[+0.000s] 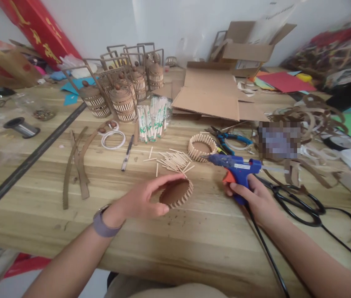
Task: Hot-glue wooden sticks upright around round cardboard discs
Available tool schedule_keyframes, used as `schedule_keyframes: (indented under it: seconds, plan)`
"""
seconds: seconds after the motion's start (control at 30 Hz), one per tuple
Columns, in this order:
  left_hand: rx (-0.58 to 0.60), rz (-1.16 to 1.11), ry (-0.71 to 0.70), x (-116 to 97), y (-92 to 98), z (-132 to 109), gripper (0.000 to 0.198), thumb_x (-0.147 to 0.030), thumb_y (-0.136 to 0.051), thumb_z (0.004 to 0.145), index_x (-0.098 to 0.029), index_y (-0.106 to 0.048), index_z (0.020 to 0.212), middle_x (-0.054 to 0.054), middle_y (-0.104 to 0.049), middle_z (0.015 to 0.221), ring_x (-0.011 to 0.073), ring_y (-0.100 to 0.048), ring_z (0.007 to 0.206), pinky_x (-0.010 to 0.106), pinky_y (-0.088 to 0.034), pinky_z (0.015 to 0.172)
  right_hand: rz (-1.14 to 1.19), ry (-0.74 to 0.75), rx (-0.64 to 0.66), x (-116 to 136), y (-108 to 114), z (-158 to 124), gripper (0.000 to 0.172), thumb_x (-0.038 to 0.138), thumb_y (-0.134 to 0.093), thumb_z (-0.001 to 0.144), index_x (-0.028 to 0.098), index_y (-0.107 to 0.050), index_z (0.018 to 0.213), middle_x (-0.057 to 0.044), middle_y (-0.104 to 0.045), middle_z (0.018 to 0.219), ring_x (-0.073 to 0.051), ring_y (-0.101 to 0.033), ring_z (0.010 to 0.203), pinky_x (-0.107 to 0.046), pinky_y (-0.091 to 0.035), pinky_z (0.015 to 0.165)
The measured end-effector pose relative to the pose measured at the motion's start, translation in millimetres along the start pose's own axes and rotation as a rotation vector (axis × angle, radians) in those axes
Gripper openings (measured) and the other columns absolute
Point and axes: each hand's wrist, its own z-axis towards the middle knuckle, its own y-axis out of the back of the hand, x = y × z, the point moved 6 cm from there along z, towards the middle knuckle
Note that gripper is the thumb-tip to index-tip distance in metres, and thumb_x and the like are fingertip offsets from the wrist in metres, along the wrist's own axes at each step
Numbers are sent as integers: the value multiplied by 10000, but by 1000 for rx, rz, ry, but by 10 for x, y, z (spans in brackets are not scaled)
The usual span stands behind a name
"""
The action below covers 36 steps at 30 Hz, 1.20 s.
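My left hand (149, 196) grips a round cardboard piece (177, 193) by its edge, tilted above the table, with short wooden sticks along its rim. In my right hand (252, 194) is a blue hot glue gun (239, 167) with an orange trigger, its nozzle pointing left. Behind the nozzle, a finished-looking ring of upright sticks on a cardboard base (202, 147) stands on the table. A loose pile of short wooden sticks (173, 160) lies just beyond my left hand.
Several small stick-and-cardboard lanterns (122, 103) stand at the back left. Near them lie wrapped stick bundles (152, 120), a utility knife (127, 153) and white wire (113, 140). Pliers (234, 140), black-handled scissors (299, 203) and cardboard strips (311, 120) are at right. A flat cardboard box (209, 91) lies behind.
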Motion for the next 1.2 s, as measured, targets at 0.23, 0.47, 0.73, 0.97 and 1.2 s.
schedule_keyframes:
  seconds: [0.23,0.47,0.73,0.97,1.2]
  plan:
    - [57,418,-114,-22,-22,7,834,-65,-515,721,-275,-311,1501,61,-348,1576,288,-257,1476,533,-240,1199,163,41,71,42,-18,32,249,350,-654,727,213,-637,934,-12,-625,711,-194,-564,639,-322,-438,609]
    - [-18,689,33,206,-117,109,981,-491,-815,685,-224,-324,1491,165,-344,1553,374,-300,1428,589,-257,1165,116,56,216,51,-131,-75,204,374,-646,799,193,-638,893,-11,-603,680,-176,-531,635,-295,-397,592]
    - [-174,581,36,129,-28,75,702,-348,-731,743,-227,-464,1380,113,-558,1378,326,-491,1269,517,-371,1102,220,-58,266,-13,-209,-209,399,608,-682,739,215,-649,801,-57,-653,784,-206,-592,691,-315,-481,614]
    - [-129,313,58,47,2,-1,640,-236,-624,750,-248,-478,1373,82,-556,1395,313,-525,1266,475,-428,1064,220,99,463,53,-313,-309,336,536,-698,798,202,-688,768,-58,-675,757,-185,-610,692,-295,-505,626]
    - [-60,528,-101,100,-92,15,710,-177,-613,753,-244,-409,1431,107,-456,1488,310,-405,1378,522,-329,1148,191,40,455,-60,-306,-322,331,529,-709,800,205,-726,866,-61,-707,791,-185,-632,706,-300,-524,669]
